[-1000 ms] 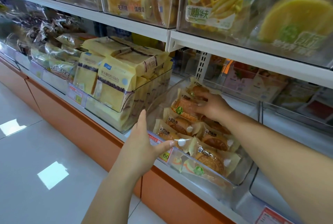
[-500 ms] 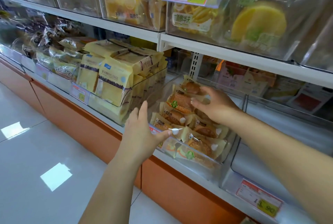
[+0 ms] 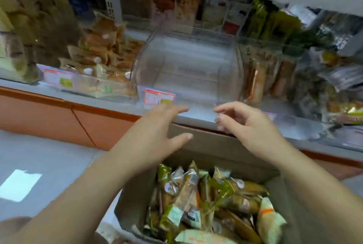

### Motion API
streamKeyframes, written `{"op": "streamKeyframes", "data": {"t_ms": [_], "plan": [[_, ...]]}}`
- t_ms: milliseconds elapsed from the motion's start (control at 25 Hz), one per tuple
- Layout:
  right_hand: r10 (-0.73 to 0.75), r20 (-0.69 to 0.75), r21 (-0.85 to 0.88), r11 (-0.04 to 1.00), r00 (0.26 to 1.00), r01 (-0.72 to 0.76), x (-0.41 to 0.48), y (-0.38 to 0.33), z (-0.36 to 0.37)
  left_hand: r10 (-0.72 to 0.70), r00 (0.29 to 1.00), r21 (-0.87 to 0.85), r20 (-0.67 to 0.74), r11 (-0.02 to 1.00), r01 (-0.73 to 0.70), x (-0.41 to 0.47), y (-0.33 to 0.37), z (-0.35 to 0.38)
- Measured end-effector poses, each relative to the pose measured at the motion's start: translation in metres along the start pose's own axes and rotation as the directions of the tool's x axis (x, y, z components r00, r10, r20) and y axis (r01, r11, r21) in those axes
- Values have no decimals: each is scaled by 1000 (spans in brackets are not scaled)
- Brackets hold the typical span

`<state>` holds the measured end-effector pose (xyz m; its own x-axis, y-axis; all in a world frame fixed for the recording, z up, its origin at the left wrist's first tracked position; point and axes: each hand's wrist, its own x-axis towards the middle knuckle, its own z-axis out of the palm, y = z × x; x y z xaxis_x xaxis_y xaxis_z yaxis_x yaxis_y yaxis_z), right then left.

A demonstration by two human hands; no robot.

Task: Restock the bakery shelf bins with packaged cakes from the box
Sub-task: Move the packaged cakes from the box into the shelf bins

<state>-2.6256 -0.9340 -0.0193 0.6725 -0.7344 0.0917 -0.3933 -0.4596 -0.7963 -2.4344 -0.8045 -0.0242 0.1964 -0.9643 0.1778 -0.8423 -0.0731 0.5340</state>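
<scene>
The packaged cakes (image 3: 206,200) lie in the cardboard box (image 3: 222,151), below both wrists. The left hand (image 3: 157,131) is spread wide and the right hand (image 3: 247,125) is loosely curled; both hold nothing. Beyond the fingertips a clear bin (image 3: 186,66) stands on the shelf (image 3: 110,104).

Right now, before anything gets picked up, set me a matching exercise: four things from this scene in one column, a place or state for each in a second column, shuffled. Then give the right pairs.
Things
1. cardboard box
2. middle clear bin
3. left hand
4. price label

Places and states
A. fixed to the front lip of a bin
B. fingers spread, holding nothing
C. full of packaged cakes
D. on the shelf with nothing inside it

Pairs: 1-C, 2-D, 3-B, 4-A
</scene>
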Motion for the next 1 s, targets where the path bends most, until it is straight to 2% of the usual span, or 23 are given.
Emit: {"op": "streamKeyframes", "data": {"t_ms": [80,200,280,360,440,520,560,680,840,1000], "plan": [[209,137,-202,963,968,-179,-32,58,-11,42,967,26,250,998,-50,-1,14,50],[483,267,-436,832,834,-342,-70,137,-7,-81,852,185,517,982,-19,-3,12,119],[591,279,-511,759,757,-404,-90,177,0,-180,778,284,602,959,2,-10,2,153],[667,265,-515,708,696,-483,-105,205,6,-248,722,329,646,944,30,-21,-8,179],[698,265,-521,684,665,-510,-113,217,13,-301,678,362,670,931,55,-31,-14,192],[687,269,-569,679,675,-464,-118,220,20,-318,692,392,648,918,55,-36,-16,200],[671,281,-609,677,686,-413,-118,218,24,-304,724,409,620,912,33,-35,-15,202],[578,358,-711,678,734,-187,-108,209,32,-165,821,382,547,922,-69,-32,-3,206],[575,391,-727,672,719,-142,-96,214,35,-62,820,311,570,939,-145,-30,5,215],[460,351,-751,658,815,-48,-98,215,41,-61,832,265,552,958,-106,-31,4,218]]}}
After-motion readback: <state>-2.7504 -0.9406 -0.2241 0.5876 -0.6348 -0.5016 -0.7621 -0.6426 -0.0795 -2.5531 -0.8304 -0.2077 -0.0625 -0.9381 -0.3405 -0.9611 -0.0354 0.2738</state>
